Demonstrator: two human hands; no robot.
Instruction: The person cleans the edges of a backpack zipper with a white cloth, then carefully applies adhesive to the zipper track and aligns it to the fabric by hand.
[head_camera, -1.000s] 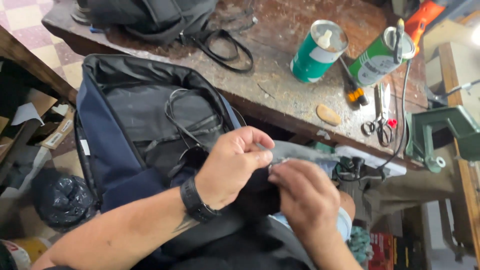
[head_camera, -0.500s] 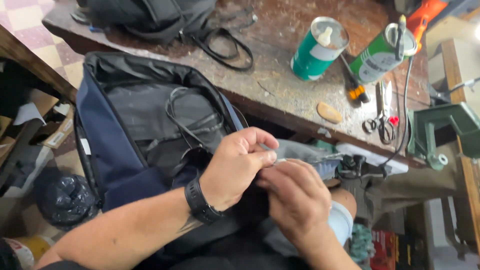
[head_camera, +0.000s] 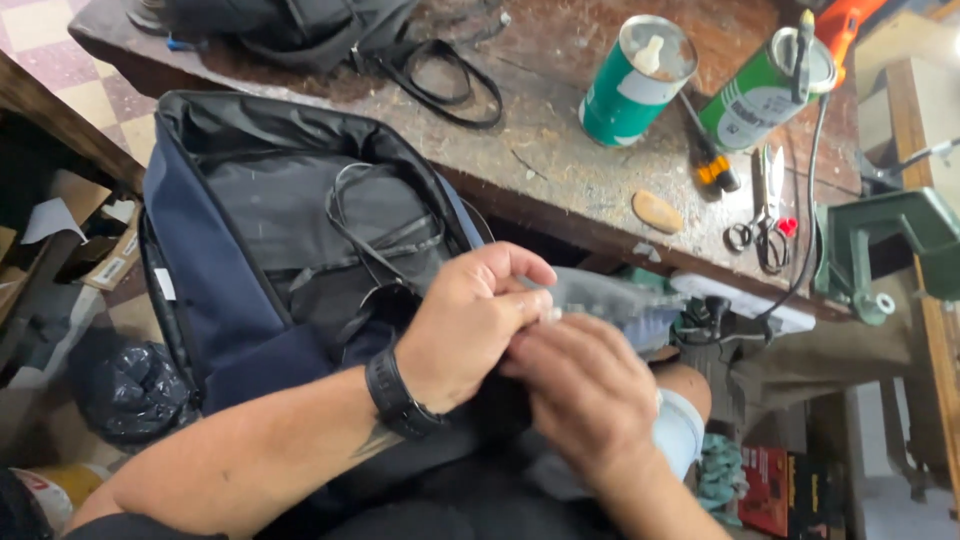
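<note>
An open navy-blue backpack (head_camera: 215, 290) with a black lining leans against the workbench, its mouth facing me. My left hand (head_camera: 470, 325), a black watch on its wrist, pinches dark fabric at the bag's right edge. My right hand (head_camera: 585, 390) presses against the left one and grips the same dark fabric from below. What lies between the fingers is hidden. A grey, partly see-through piece (head_camera: 610, 295) sticks out just beyond the knuckles.
The worn wooden workbench (head_camera: 560, 170) carries two green cans (head_camera: 630, 85), scissors (head_camera: 765, 215), a screwdriver, a black bag with straps (head_camera: 300, 30) and a green vise (head_camera: 890, 250). A black plastic bag (head_camera: 130, 390) and cardboard lie on the floor at left.
Both hands stay on the fabric at the bag's edge; my right hand has slid up closer against the left, and the fingers have shifted slightly.
</note>
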